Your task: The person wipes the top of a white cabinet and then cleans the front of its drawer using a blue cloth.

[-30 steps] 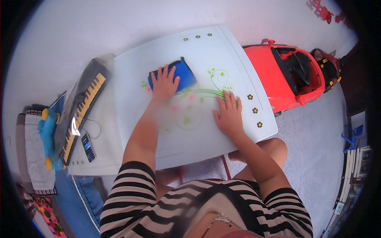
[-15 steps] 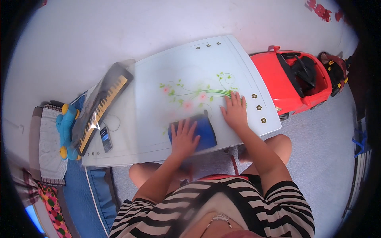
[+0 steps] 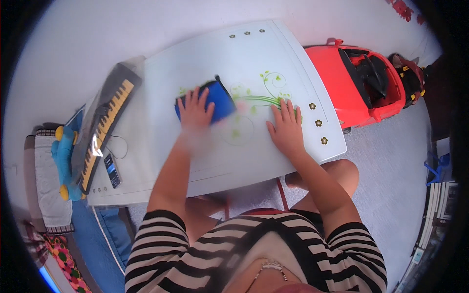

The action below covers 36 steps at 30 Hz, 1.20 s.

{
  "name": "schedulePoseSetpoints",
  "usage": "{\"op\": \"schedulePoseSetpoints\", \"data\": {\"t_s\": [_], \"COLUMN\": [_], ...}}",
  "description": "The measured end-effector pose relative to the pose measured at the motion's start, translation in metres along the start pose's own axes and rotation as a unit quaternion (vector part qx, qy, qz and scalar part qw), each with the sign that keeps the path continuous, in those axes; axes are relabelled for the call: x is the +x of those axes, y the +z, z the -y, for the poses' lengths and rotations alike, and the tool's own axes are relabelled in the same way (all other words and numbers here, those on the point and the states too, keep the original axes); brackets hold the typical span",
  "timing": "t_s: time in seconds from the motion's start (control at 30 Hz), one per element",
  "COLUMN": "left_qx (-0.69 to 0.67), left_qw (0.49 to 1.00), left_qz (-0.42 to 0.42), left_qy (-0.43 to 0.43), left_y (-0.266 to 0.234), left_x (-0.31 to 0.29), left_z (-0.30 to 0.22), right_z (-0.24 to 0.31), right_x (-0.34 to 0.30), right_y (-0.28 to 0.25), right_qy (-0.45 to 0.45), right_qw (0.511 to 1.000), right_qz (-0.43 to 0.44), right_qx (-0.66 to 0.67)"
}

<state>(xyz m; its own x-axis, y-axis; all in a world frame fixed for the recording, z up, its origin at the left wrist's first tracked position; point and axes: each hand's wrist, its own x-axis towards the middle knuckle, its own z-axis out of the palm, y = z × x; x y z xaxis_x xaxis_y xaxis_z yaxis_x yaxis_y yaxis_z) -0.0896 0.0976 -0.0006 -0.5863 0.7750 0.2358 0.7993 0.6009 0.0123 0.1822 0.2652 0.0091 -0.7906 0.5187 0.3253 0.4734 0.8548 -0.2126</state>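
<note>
In the head view, the left hand (image 3: 196, 113) lies flat, fingers apart, over a rectangular blue pouch-like piece (image 3: 222, 103) with dark edging, mid-table on glossy white, while the right hand (image 3: 287, 131), fingers parted, rests on the table's (image 3: 254, 161) smooth, vine-patterned top!

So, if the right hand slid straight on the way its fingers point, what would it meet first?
Probably the pale wall. Ahead of the right hand, flat printed green vines show before the far edge of the white table; the wall's distance is unclear.
</note>
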Motion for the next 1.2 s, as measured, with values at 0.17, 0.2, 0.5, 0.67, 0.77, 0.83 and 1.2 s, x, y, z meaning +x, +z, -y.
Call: {"op": "schedulePoseSetpoints", "data": {"t_s": [0.17, 0.2, 0.5, 0.67, 0.77, 0.83, 1.2], "left_qx": [0.039, 0.039, 0.046, 0.017, -0.006, -0.015, -0.050], "left_qw": [0.999, 0.998, 0.995, 1.000, 0.999, 0.999, 0.997], "left_qz": [-0.008, 0.000, 0.019, -0.022, -0.025, -0.006, 0.030], "left_qy": [-0.030, -0.041, -0.092, -0.002, 0.029, 0.050, 0.042], "left_y": [0.025, 0.028, 0.031, 0.014, -0.010, -0.026, -0.049], "left_x": [0.080, 0.093, 0.102, 0.025, -0.038, -0.078, -0.117], "left_z": [0.040, 0.047, 0.053, 0.001, -0.036, -0.057, -0.081], "right_z": [-0.001, -0.001, 0.006, -0.002, -0.001, 0.000, -0.005], "right_x": [0.002, 0.002, 0.005, 0.003, 0.002, 0.002, -0.002], "right_y": [-0.003, -0.002, -0.002, 0.001, 0.003, 0.005, 0.005], "right_qy": [0.012, 0.012, 0.017, 0.009, 0.007, 0.002, 0.008], "right_qw": [0.999, 0.999, 0.999, 0.999, 1.000, 1.000, 1.000], "right_qz": [0.032, 0.034, 0.039, 0.021, 0.005, -0.012, -0.005], "right_qx": [-0.009, -0.014, -0.019, -0.029, -0.025, -0.021, 0.001]}}
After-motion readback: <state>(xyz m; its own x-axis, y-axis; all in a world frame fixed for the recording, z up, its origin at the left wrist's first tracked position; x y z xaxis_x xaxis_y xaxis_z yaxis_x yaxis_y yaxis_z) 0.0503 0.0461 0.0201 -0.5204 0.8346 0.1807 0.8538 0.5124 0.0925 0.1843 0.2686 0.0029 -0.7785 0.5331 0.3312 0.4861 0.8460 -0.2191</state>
